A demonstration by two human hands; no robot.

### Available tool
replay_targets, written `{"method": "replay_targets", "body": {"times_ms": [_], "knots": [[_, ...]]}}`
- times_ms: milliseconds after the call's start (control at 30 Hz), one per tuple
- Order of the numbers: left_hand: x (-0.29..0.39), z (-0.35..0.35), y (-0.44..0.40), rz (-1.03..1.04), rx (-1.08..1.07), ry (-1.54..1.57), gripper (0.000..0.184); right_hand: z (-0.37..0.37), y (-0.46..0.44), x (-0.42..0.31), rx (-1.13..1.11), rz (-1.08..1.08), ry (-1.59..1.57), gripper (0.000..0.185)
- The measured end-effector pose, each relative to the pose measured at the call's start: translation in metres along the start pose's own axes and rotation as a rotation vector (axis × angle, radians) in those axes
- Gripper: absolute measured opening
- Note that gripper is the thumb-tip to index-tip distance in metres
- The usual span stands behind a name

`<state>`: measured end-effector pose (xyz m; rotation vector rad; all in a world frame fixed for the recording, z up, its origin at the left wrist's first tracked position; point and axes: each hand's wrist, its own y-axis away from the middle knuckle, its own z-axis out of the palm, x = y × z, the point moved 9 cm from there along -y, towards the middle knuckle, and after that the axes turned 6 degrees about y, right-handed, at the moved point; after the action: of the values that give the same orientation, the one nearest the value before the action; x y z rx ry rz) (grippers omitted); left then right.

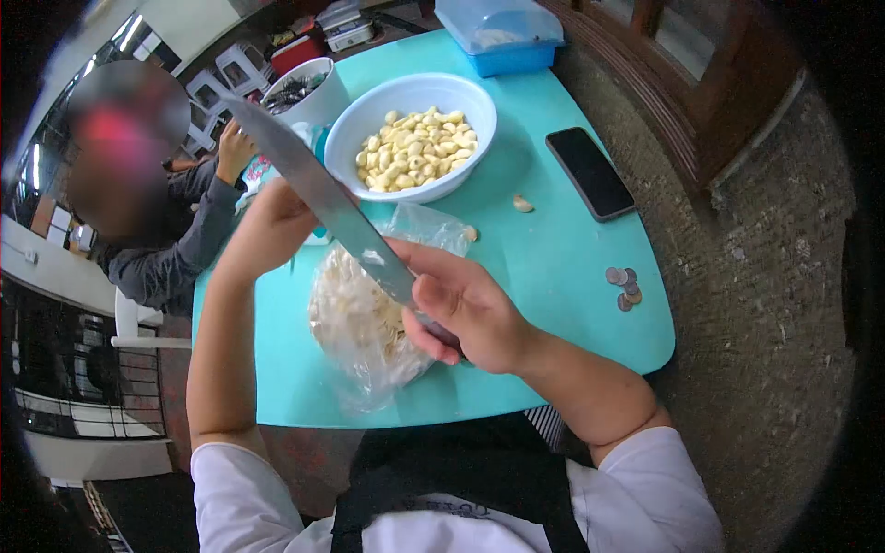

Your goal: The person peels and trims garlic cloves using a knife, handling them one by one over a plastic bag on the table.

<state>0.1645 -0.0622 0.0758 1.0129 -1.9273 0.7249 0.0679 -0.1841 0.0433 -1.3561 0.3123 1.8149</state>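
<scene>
A large kitchen knife (pixel 318 189) slants across the middle of the view, its broad blade pointing up and to the left. My right hand (pixel 475 309) is closed around the handle end, with the thumb lying along the side. Behind the blade is my left hand (pixel 281 217); its fingers are mostly hidden, so I cannot tell what they hold or touch. Below the knife lies a clear plastic bag (pixel 355 323) of pale garlic pieces or skins. Beyond the hands, a white bowl (pixel 346 180) holds many peeled garlic cloves (pixel 415 152).
On the turquoise table (pixel 553 304) are a phone (pixel 590 172), a single clove (pixel 523 203) and several coins (pixel 627 288). A blue lidded box (pixel 512 51) and a white bucket (pixel 318 97) stand at the back. Another person's sleeve (pixel 198 226) reaches in from the left.
</scene>
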Motion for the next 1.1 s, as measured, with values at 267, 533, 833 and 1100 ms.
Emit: {"method": "replay_targets", "body": {"times_ms": [267, 533, 833, 1100], "knots": [[0.033, 0.126, -0.073, 0.429, -0.498, -0.398, 0.031, -0.001, 0.005, -0.012, -0.040, -0.075, -0.060, 0.055], [-0.021, 0.212, -0.114, 0.537, -0.642, -0.872, 0.038, -0.001, 0.003, -0.013, -0.009, -0.033, 0.065, 0.071], [-0.027, 0.212, -0.129, 0.462, -0.614, -0.821, 0.027, -0.003, 0.000, -0.012, -0.009, -0.018, 0.075, 0.068], [0.040, 0.069, -0.033, 0.391, -0.155, -0.075, 0.022, -0.006, 0.003, -0.023, 0.012, -0.094, 0.101, 0.081]]}}
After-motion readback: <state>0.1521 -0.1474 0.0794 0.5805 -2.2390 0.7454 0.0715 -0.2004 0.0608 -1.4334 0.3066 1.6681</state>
